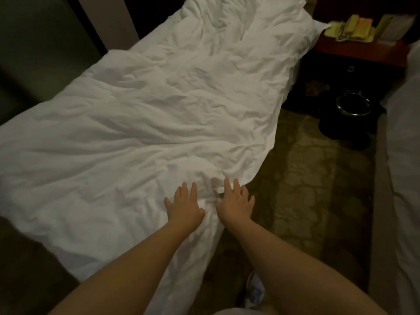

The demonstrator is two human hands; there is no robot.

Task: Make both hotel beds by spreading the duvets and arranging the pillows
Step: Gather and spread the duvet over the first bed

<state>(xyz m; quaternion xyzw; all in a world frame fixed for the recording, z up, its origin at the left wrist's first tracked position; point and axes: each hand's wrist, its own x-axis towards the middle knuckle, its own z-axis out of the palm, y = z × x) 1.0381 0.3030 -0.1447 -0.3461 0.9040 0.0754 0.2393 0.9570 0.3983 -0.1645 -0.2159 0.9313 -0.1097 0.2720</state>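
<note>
Now one white duvet [141, 114] lies spread out, heavily wrinkled, its right edge hanging toward the floor. Two hands rest flat on the duvet's near right edge, side by side but not touching: the left hand [185, 206] and the right hand [235, 201], each with fingers straight and spread, gripping nothing. Right of the duvet runs patterned carpet [306, 178], then the edge of one bed [404, 155]. Beyond the duvet's far right corner stand one nightstand [359, 51] carrying one phone [347, 30], and one round bin [352, 105].
</note>
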